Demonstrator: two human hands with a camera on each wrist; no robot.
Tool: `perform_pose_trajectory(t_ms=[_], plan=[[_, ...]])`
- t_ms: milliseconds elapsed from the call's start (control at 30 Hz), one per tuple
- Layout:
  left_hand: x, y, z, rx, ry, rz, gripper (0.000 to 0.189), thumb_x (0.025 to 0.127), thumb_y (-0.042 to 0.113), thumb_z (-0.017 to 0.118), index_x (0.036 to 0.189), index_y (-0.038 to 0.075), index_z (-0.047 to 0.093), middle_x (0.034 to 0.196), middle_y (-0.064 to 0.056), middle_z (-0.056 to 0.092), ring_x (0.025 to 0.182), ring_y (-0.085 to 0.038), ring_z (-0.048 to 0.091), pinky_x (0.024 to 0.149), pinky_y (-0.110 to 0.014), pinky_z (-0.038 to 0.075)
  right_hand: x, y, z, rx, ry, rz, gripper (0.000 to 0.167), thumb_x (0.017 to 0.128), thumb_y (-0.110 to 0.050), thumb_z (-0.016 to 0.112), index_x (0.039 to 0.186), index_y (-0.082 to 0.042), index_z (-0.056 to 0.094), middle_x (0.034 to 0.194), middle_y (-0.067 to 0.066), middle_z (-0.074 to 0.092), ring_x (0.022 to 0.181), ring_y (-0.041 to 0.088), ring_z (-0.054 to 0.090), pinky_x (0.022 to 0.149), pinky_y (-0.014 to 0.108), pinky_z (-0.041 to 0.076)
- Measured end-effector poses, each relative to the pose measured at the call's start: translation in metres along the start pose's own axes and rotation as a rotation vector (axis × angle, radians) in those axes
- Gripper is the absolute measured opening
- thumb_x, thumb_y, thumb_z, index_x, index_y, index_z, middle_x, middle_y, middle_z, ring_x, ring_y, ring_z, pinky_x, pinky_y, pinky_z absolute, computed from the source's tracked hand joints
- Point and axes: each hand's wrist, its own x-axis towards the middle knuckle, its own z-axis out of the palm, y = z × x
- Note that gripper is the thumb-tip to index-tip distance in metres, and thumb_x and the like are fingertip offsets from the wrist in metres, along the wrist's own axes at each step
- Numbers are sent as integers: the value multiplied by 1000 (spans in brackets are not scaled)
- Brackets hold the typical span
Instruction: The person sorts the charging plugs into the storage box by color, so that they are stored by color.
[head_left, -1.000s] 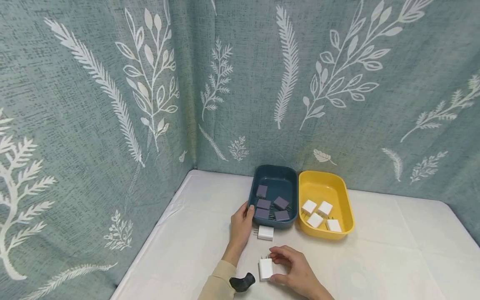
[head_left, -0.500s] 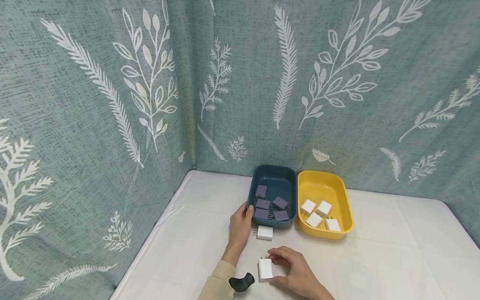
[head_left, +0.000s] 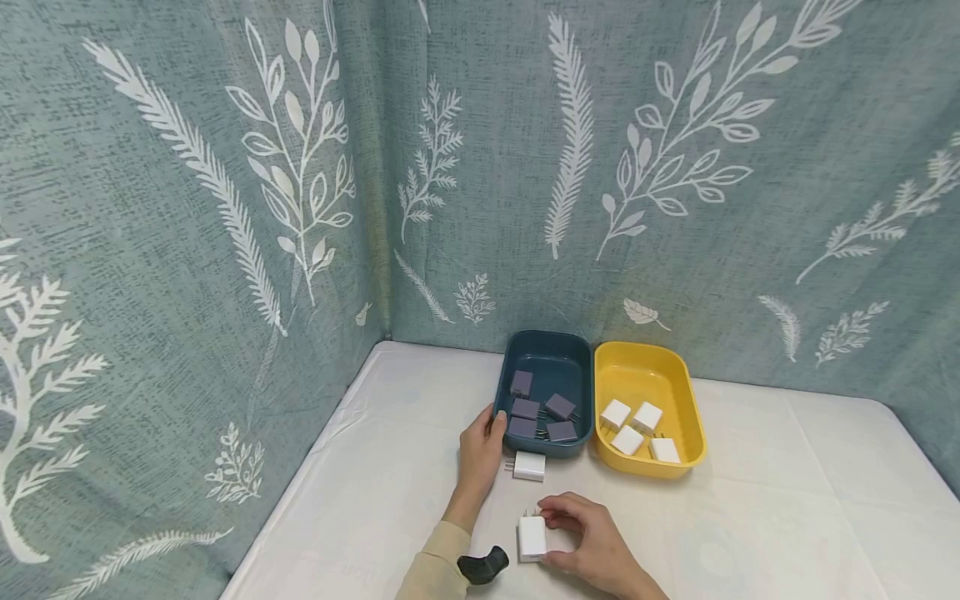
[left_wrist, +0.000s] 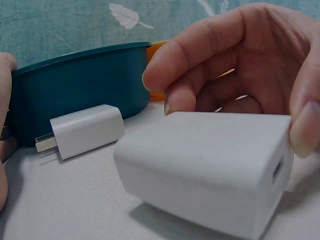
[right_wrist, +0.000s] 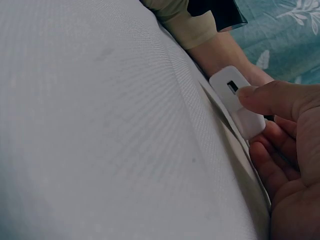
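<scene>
My right hand (head_left: 588,537) pinches a white USB charger (head_left: 532,537) just over the cloth, its prongs pointing away. In the right wrist view the thumb lies on the charger's port end (right_wrist: 242,102). The left wrist view shows a shadow under this charger (left_wrist: 205,160). My left hand (head_left: 482,458) grips the near left side of a dark blue tray (head_left: 546,451), thumb over the rim. A second white charger (head_left: 529,467) lies on its side before that tray, prongs pointing left. Several purple-grey chargers (head_left: 527,408) lie inside the blue tray.
A yellow tray (head_left: 663,468) stands against the blue one on the right, with several white chargers (head_left: 628,440) in it. White cloth (head_left: 780,467) covers the table. A patterned green curtain (head_left: 495,167) hangs behind and at the left. A black strap (head_left: 483,567) sits at my left sleeve.
The head view has shifted very slightly. Both hands keep their places, and the pinched charger has barely tilted.
</scene>
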Motion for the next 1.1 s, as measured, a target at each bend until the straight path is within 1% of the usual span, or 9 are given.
perform_pose_trajectory(t_ms=[33, 167, 333, 600, 733, 867, 1100], plan=[[0, 0, 0, 1, -3, 3, 48, 102, 35, 49, 137, 3, 54, 137, -16, 58, 129, -27, 55, 107, -37, 48, 0, 0, 0, 5, 9, -15, 57, 66, 0, 83, 119, -2, 63, 111, 11, 66, 98, 3, 64, 91, 22, 57], [0, 0, 0, -12, -5, 7, 49, 101, 34, 50, 137, 1, 53, 137, -17, 58, 129, -27, 55, 106, -37, 48, -1, 0, 0, 35, 32, -26, 58, 64, 5, 81, 119, 1, 63, 111, 14, 66, 98, 4, 64, 92, 25, 57], [0, 0, 1, -16, -8, 16, 49, 101, 35, 50, 137, 1, 53, 137, -17, 58, 129, -28, 55, 106, -37, 49, 0, -1, -2, 57, 42, 18, 58, 65, 4, 82, 119, 1, 62, 112, 16, 65, 98, 4, 63, 92, 23, 57], [0, 0, 0, -5, -1, 3, 48, 101, 34, 50, 137, 3, 54, 138, -15, 58, 129, -27, 55, 107, -37, 48, 2, -3, -2, 79, 47, 96, 59, 65, 1, 83, 121, 1, 62, 114, 16, 64, 97, 5, 64, 91, 20, 56], [1, 0, 0, -9, -2, 0, 48, 101, 34, 50, 137, 3, 54, 138, -16, 58, 130, -27, 54, 107, -38, 48, 3, -3, -3, 90, 59, 114, 60, 66, 0, 84, 121, 1, 61, 113, 16, 64, 96, 6, 64, 91, 21, 57], [0, 0, 0, -9, -2, 0, 48, 101, 34, 50, 137, 2, 54, 138, -16, 57, 130, -28, 54, 107, -38, 48, 4, -4, -4, 100, 82, 111, 60, 65, 1, 84, 120, 2, 61, 112, 16, 64, 96, 6, 65, 91, 21, 57], [0, 2, -1, -4, -5, -5, 48, 101, 34, 50, 137, 1, 53, 138, -17, 57, 130, -28, 54, 107, -38, 48, 5, -7, -7, 111, 116, 78, 57, 65, 4, 83, 119, 3, 61, 110, 17, 64, 95, 6, 65, 91, 23, 57]])
